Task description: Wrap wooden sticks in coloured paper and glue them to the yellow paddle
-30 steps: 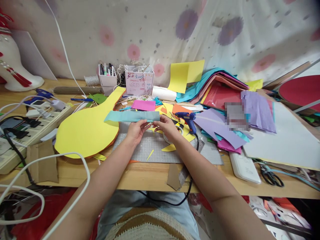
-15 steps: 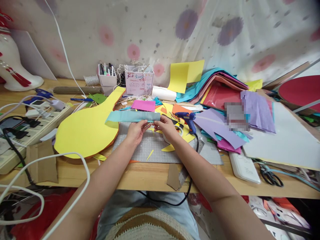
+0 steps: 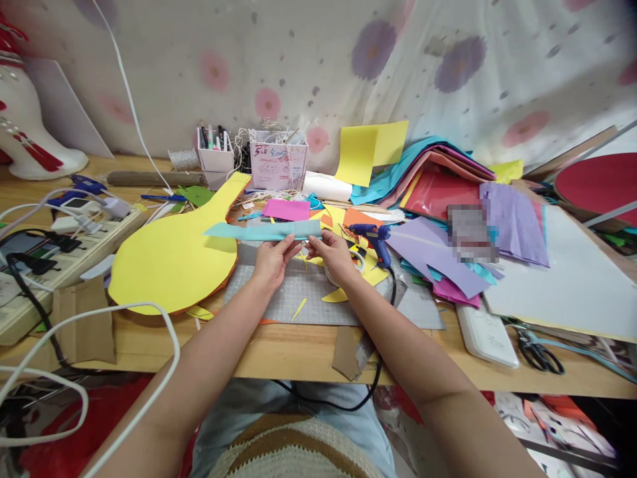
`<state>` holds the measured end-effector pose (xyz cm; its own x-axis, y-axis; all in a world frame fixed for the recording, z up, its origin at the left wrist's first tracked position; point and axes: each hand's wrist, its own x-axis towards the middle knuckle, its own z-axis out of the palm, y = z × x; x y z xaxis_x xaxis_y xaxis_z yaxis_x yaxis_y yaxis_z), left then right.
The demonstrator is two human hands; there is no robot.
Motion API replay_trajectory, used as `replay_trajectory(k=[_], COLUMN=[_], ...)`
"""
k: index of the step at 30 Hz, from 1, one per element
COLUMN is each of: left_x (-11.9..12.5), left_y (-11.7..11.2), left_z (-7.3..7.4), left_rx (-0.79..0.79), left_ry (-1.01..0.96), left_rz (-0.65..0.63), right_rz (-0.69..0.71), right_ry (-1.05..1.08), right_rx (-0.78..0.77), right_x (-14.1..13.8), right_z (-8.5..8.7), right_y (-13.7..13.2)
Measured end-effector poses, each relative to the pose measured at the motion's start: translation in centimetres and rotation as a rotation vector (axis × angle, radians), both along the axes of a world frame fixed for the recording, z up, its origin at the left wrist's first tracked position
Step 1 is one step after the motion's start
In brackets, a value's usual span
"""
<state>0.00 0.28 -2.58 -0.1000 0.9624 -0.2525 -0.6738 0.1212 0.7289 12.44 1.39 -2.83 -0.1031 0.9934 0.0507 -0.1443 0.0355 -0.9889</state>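
Observation:
Both of my hands hold a long teal paper strip (image 3: 259, 230) above a grey cutting mat (image 3: 298, 295). My left hand (image 3: 271, 260) pinches the strip's lower edge near its right end. My right hand (image 3: 332, 252) pinches the same end from the right, fingers closed. The strip runs out to the left over a large yellow paddle-shaped cutout (image 3: 172, 255). A tape roll (image 3: 348, 265) lies under my right wrist, partly hidden. A blue glue gun (image 3: 374, 237) rests just right of my right hand.
A stack of coloured paper sheets (image 3: 438, 179) fills the back right. Pen holder (image 3: 213, 153) and a white box (image 3: 279, 162) stand at the back. A power strip (image 3: 54, 252) with cables is at left. Scissors (image 3: 540, 348) and a white device (image 3: 485, 332) lie at the front right.
The teal strip has tilted and narrowed in view, its left end now pointed and slightly lower. Both hands stayed in place, fingers shifting a little on the strip's right end.

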Motion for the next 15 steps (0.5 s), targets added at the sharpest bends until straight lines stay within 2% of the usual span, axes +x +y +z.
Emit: replay_trajectory(k=[9, 15], left_x=[0.03, -0.13], left_y=[-0.14, -0.22], left_z=[-0.01, 0.53], left_rx=[0.019, 0.038], left_ry=[0.025, -0.013], left_rz=[-0.007, -0.061], right_rz=[0.003, -0.037], right_ry=[0.058, 0.043], right_rx=[-0.008, 0.01], right_x=[0.29, 0.51], right_z=[0.05, 0.01], right_y=[-0.09, 0.08])
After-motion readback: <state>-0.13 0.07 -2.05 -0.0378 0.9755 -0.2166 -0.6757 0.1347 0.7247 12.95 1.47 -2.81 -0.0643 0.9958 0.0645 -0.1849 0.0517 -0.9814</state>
